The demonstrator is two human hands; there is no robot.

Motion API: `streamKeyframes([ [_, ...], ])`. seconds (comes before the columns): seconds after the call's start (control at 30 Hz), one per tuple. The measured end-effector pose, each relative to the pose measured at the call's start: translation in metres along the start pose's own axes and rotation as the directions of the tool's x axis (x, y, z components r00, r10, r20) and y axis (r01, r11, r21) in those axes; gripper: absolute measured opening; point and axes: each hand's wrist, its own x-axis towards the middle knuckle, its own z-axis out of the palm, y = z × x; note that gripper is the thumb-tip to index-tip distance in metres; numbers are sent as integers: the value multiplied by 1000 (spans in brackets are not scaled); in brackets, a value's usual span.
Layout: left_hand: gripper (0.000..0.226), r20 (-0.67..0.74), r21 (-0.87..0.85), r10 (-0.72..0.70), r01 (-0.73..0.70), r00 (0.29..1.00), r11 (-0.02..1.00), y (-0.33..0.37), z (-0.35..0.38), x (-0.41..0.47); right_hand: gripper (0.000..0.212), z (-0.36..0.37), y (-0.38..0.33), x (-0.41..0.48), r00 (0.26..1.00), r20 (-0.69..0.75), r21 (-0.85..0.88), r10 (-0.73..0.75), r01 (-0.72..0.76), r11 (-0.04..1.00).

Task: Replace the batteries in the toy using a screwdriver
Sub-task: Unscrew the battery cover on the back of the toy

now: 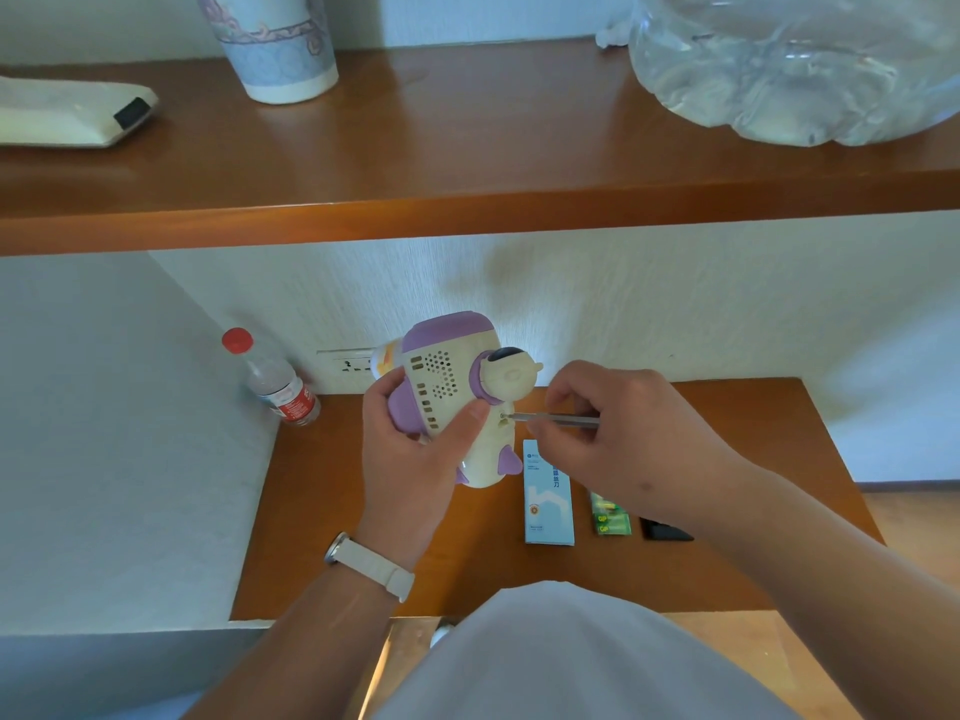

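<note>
My right hand [623, 439] hid the handle end of the screwdriver [561, 419], and my forearm covered part of the battery pack [613, 522]. The cup [280, 59] and water jug [795, 70] ran off the top edge.

Screwdriver [566, 419] apparently meets toy [452, 387] screw.

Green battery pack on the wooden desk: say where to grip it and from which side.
I would pinch the green battery pack by its near short end, coming from the person's side. It lies flat, and a blue-white cardboard box and a black flat object flank its long edges.
</note>
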Motion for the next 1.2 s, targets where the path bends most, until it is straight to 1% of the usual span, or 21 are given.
streamKeyframes([
  [0.1,62,-1,-6,0,0,1000,1000,0,0,-1,44,2,3,0,1000,13,-39,22,-21,999],
  [0.23,62,10,-12,-8,8,1000,1000,0,-1,-2,43,4,4,-1,1000,23,-108,21,-18,994],
  [0.3,61,12,-7,-8,8,1000,1000,0,-1,-3,37,3,3,-3,1000,12,-114,2,-1,993],
  [0.4,60,14,3,-12,12,1000,1000,0,0,-5,21,1,1,-4,1000,10,-82,-9,9,997],
  [0.47,59,15,1,-14,14,1000,1000,-1,0,-5,15,1,0,-6,1000,19,-84,-19,21,996],
  [0.53,59,15,-14,-19,19,1000,1000,0,-1,-6,18,1,-2,-7,999,4,-93,-42,42,995],
  [0.67,60,-3,-42,-14,14,1000,999,1,-5,-7,39,3,-5,-8,999,-39,-78,-23,19,997],
  [0.8,62,-12,-62,-14,14,1000,998,2,-10,-8,44,8,-5,-6,999,-34,-137,-16,11,991],
  [0.93,63,-15,-67,-11,10,1000,998,2,-14,-11,38,10,-7,-7,999,-4,-172,-45,44,984],
  [1.1,62,-28,-38,-13,12,1000,999,2,-18,-16,15,9,-13,-9,998,17,-111,-52,54,992],
  [1.13,62,-30,-33,-9,8,1000,999,2,-19,-16,16,10,-14,-10,998,16,-105,-55,56,993],
  [1.2,62,-33,-28,1,-2,999,1000,4,-19,-16,28,10,-16,-11,999,11,-98,-46,47,994],
])
